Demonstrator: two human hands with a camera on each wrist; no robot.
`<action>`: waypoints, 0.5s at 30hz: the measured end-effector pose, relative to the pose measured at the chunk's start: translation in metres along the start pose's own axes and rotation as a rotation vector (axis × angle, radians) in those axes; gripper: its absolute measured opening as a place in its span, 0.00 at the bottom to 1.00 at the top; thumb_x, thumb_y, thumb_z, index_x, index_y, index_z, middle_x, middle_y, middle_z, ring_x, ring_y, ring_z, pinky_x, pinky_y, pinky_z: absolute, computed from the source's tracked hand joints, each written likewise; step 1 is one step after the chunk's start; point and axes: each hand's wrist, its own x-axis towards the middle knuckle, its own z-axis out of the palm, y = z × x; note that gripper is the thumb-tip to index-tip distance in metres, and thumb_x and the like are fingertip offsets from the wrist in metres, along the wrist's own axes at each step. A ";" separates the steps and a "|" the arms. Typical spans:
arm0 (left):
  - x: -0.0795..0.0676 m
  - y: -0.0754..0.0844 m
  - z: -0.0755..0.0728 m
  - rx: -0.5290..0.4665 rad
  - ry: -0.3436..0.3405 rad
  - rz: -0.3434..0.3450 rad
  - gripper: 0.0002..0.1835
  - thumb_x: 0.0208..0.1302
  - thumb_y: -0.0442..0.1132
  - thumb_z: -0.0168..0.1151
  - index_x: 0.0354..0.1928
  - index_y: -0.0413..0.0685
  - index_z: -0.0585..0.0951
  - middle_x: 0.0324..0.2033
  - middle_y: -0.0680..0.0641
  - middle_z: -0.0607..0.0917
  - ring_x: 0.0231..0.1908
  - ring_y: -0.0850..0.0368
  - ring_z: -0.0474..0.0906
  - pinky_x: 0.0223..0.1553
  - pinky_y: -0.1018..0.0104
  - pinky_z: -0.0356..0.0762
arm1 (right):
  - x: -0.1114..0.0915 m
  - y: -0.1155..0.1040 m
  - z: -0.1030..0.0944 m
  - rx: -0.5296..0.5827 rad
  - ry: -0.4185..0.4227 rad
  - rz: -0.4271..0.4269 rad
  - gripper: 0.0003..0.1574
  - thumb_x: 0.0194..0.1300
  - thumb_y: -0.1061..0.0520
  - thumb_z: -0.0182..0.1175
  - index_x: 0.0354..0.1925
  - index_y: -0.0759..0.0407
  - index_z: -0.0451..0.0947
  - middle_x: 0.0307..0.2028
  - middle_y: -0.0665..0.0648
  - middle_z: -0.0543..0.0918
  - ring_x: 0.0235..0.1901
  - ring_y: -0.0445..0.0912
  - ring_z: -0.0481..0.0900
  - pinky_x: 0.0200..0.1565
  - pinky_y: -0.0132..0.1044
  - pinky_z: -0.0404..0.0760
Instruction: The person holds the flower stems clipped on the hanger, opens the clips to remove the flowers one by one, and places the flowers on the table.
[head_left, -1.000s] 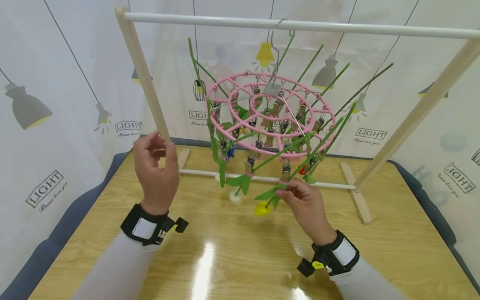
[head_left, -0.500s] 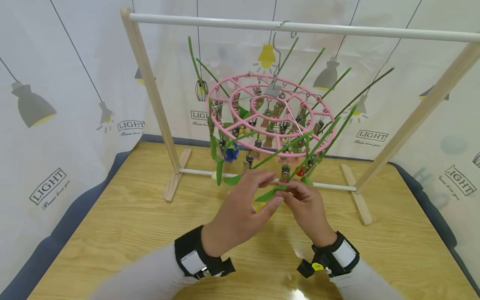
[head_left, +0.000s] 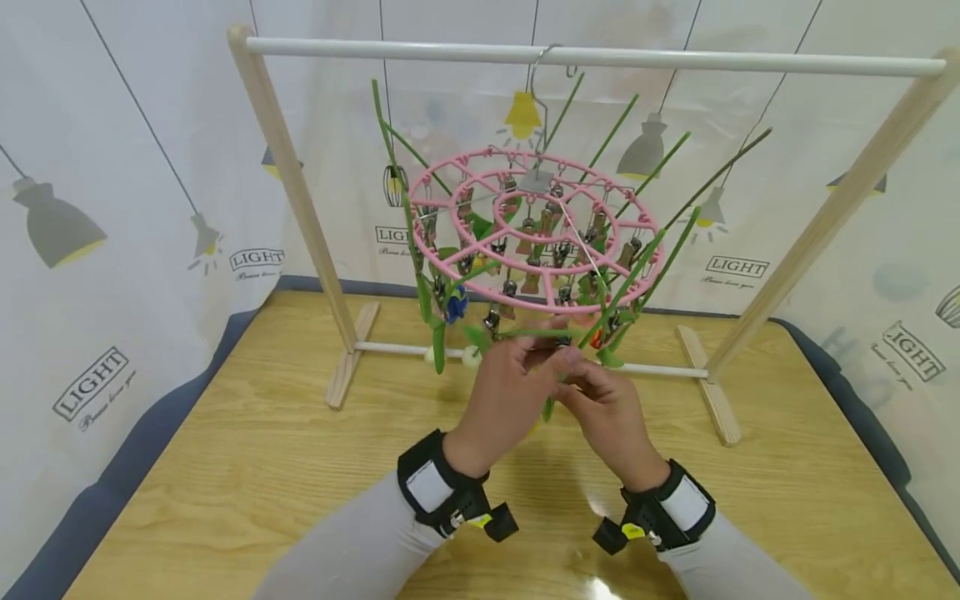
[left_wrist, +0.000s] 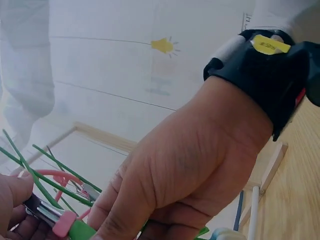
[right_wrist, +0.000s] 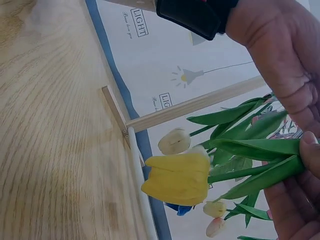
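Yellow tulip (right_wrist: 177,177) hangs bloom-down below the near rim of a round pink hanger (head_left: 552,272), above the worktop (head_left: 225,467); the head view shows hardly any of it past the hands. Its green leaves (right_wrist: 260,149) are pinched by the right hand (head_left: 611,417), that grip clamped together on them near their upper ends. Just above, the left hand (head_left: 506,400) has its grip closed on a metal clip (left_wrist: 45,212), whose pink tip lies against the green of the flower; whether the clip itself bites the leaf I cannot tell. Both hands meet close in front of the hanger, and each wrist wears a black band.

Around them, more flowers hang head-down from the hanger: a blue flower (head_left: 456,304) toward the left, a white tulip (right_wrist: 175,141) and a red-orange flower (head_left: 597,338) just right of the hands. Several stems slant up past the pink rings. A hook carries the hanger from a white rod (head_left: 420,51) across a wooden stand (head_left: 292,187). Behind stands a pale backdrop (head_left: 150,250) printed with lamps and the word LIGHT.
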 end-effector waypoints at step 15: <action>0.005 -0.012 -0.003 -0.088 0.040 -0.009 0.20 0.61 0.40 0.61 0.53 0.39 0.77 0.49 0.41 0.82 0.45 0.59 0.78 0.46 0.64 0.80 | -0.004 -0.001 0.001 -0.062 0.004 0.055 0.10 0.61 0.59 0.61 0.42 0.50 0.82 0.33 0.50 0.83 0.22 0.45 0.69 0.20 0.35 0.67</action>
